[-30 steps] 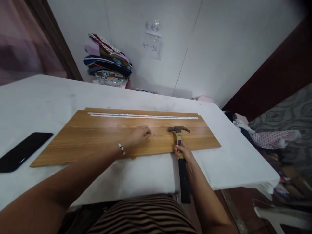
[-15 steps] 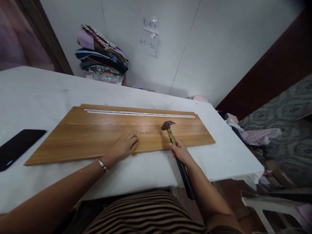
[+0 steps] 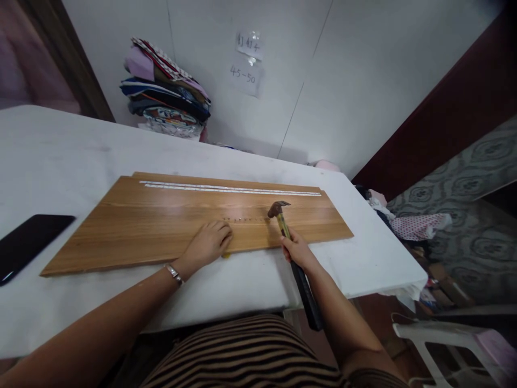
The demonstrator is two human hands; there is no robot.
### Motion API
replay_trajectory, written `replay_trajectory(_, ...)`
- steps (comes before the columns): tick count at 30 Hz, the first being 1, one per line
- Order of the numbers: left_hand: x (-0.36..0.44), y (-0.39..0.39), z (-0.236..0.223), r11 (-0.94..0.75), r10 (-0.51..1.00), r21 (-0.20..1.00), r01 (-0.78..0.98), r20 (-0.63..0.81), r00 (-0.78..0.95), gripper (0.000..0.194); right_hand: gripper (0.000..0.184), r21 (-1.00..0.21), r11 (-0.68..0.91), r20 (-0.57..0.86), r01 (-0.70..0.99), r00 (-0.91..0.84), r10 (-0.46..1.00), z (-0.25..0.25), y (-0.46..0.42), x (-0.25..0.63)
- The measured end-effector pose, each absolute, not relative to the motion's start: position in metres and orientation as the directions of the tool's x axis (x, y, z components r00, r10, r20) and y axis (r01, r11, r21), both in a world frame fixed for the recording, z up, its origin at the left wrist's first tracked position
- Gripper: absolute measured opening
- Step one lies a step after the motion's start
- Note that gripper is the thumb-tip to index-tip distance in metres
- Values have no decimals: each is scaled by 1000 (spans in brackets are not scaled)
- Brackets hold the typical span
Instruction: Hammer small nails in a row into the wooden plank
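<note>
My right hand (image 3: 298, 249) grips a claw hammer (image 3: 309, 304) by its handle, with the rusty head over the wooden board (image 3: 133, 237). Part of the handle is yellow and its lower end is black. Just left of the hammer head, a row of several small nails (image 3: 244, 219) stands in the board. My left hand (image 3: 210, 241) rests on the board near the left end of that row, its fingers curled together; whatever they hold is hidden. Below those fingers, a small yellow thing (image 3: 226, 255) shows at the board's front edge.
Two pale strips (image 3: 234, 189) lie along the board's far side. A black phone (image 3: 32, 242) is on the white-covered table (image 3: 92, 148) at left. Folded clothes (image 3: 167, 97) are piled against the wall. To the lower right is a white plastic stool (image 3: 436, 337).
My left hand has shifted slightly right along the board. The hammer stays almost in place over the board. The camera view has turned a little.
</note>
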State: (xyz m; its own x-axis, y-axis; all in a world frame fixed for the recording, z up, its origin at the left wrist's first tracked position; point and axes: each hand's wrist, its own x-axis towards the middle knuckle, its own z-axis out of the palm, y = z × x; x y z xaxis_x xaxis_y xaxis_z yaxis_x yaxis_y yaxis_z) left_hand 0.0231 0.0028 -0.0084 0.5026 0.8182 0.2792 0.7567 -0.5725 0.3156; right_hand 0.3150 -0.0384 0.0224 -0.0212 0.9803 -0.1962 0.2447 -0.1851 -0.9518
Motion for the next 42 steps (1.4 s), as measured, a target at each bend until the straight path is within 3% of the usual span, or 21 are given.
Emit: replay_trajectory(42,25,0,-4,-564,824,324,760,277,494,19,24,-934,-189,-199,302,-5,980,30,-43,308)
